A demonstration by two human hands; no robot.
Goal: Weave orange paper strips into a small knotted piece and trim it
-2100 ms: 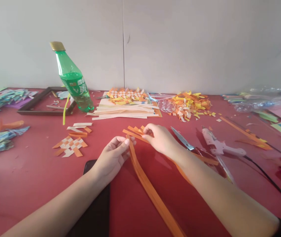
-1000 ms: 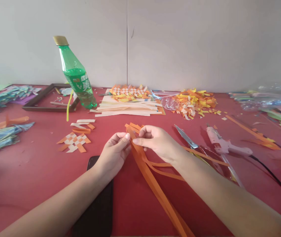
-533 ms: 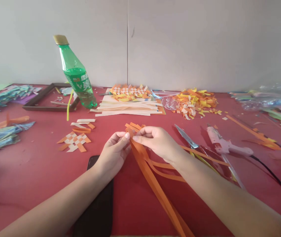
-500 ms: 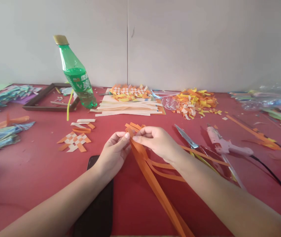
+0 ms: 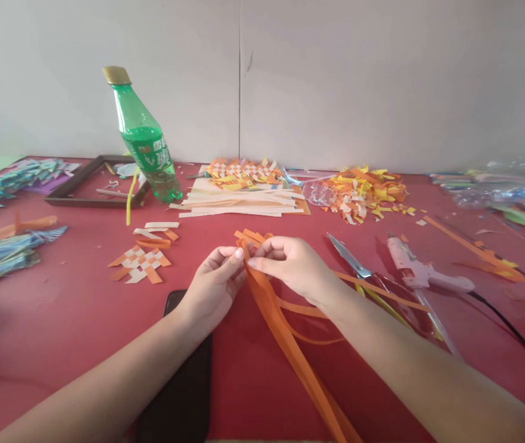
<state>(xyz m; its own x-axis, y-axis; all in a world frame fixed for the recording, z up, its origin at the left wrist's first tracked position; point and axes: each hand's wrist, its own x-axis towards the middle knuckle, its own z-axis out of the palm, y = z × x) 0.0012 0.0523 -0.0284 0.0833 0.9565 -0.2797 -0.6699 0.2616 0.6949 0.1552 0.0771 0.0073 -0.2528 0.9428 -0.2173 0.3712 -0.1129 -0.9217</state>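
Observation:
Long orange paper strips [image 5: 285, 335] trail from between my hands down toward the table's near edge. My left hand [image 5: 219, 280] pinches their upper ends between thumb and fingers. Close against it, my right hand [image 5: 288, 264] is also closed on the strips, its thumb and forefinger at their top. Short orange ends stick out beyond my fingertips. To the left lies a small woven orange-and-white paper piece [image 5: 140, 263], with a few loose short strips [image 5: 155, 234] behind it. My fingers partly hide where the strips meet.
Scissors [image 5: 350, 255] and a pink glue gun [image 5: 423, 271] with a cord lie at right. A black phone [image 5: 179, 381] is under my left forearm. Behind stand a tilted green bottle [image 5: 149, 154], a dark frame [image 5: 66, 200], white strips [image 5: 244, 202] and orange-yellow scraps [image 5: 368, 191].
The loose orange strips below my right hand have shifted slightly, one curving strip now hanging lower and narrower. Both hands keep nearly the same place and grip.

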